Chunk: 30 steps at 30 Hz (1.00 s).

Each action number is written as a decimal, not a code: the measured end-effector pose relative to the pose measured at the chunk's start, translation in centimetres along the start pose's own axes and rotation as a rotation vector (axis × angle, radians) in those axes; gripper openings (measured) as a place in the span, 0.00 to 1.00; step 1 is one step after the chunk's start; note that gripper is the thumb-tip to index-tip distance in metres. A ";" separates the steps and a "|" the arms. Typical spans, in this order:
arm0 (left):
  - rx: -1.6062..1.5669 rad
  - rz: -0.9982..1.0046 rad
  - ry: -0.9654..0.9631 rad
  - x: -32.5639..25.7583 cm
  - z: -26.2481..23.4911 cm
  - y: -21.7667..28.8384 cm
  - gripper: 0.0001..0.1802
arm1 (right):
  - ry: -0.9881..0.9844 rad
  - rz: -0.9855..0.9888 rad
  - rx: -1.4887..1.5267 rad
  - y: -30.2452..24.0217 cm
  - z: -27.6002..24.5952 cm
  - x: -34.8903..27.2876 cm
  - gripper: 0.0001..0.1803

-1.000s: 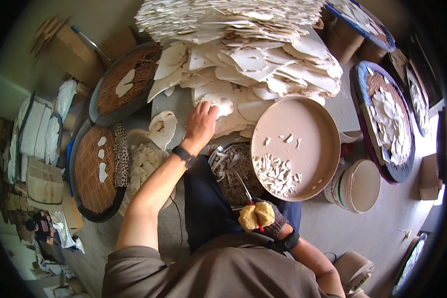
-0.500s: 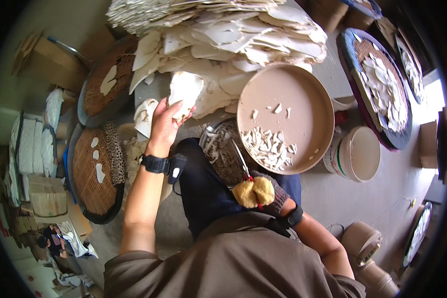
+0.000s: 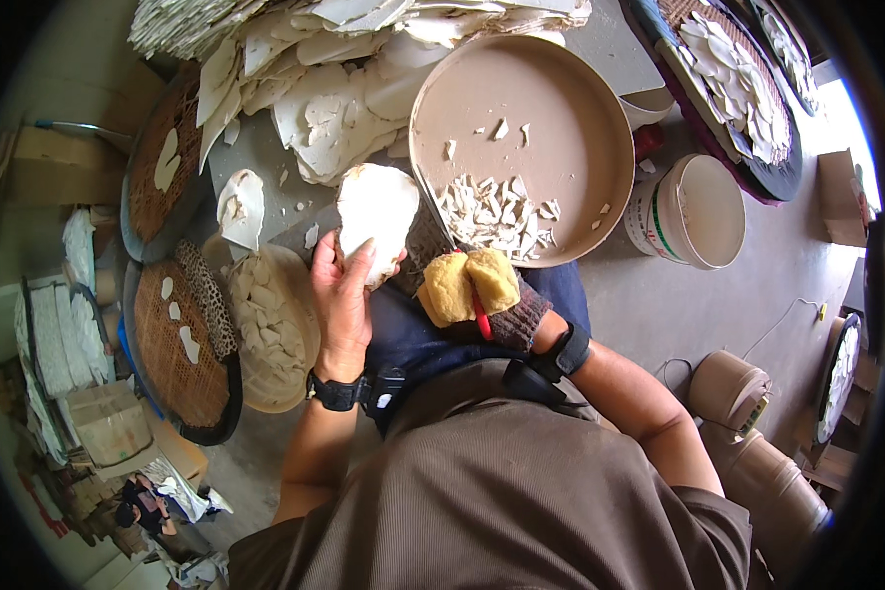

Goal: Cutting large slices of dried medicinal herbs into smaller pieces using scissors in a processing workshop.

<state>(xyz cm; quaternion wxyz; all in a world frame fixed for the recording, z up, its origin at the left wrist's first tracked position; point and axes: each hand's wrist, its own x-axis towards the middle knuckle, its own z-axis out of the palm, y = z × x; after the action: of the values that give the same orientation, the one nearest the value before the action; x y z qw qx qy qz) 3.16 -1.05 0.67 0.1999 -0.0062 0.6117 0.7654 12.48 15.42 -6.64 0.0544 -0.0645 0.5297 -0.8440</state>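
My left hand (image 3: pixel 344 305) grips a flat white slab (image 3: pixel 376 216) with a ragged, browned edge, thumb on its near face. A knitted glove covers my right hand (image 3: pixel 517 317), which is closed around the scissors (image 3: pixel 429 205). Yellow padding (image 3: pixel 454 287) wraps their red handles and hides most of my fingers. The blades point up and left, just right of the slab and apart from it. Beyond them, a round tan tray (image 3: pixel 526 84) holds small white chips (image 3: pixel 490 211) along its near side. The bowl of scraps under the blades is mostly hidden.
A tall pile of white slabs (image 3: pixel 334 113) lies ahead, with one loose slab (image 3: pixel 241 209) left of my hand. A tub of white pieces (image 3: pixel 270 324) stands left, near woven trays (image 3: pixel 172 339). A white bucket (image 3: pixel 698 211) stands right. Another person (image 3: pixel 146 506) is far left.
My left hand has drawn the slab nearer to me and toward the scissors. The scissors have shifted left and tilted further left. The whole view has moved, so the tray appears higher and further left.
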 end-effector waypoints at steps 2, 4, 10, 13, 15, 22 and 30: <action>0.010 -0.003 0.012 -0.6 0.4 -0.3 0.12 | 0.066 0.120 1.060 0.5 1.1 0.6 0.13; 0.004 0.026 0.026 -0.8 0.4 -0.6 0.13 | 0.136 0.117 0.663 0.3 1.2 0.2 0.13; 0.092 0.003 -0.004 -0.6 -0.3 0.1 0.19 | 0.012 -0.140 -0.515 0.1 0.3 0.3 0.11; 0.115 0.102 0.089 -0.6 0.4 -0.4 0.24 | 0.001 -0.082 -0.427 -1.1 0.8 0.4 0.10; 0.143 0.200 0.146 -0.5 0.3 -0.9 0.28 | 0.001 -0.039 -0.359 -1.7 1.0 0.6 0.11; 0.222 0.180 0.048 0.5 -0.7 -0.3 0.26 | 0.021 -0.009 -0.201 -0.3 0.7 0.3 0.10; 0.205 0.061 -0.078 1.1 -2.3 0.0 0.26 | -0.011 0.020 -0.109 0.4 0.8 0.0 0.10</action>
<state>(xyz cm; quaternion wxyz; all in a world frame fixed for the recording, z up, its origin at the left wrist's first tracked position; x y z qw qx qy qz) 1.58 -2.89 -0.20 0.1995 0.0626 0.6784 0.7043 12.65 14.58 -6.67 0.0623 -0.0666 0.5753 -0.8129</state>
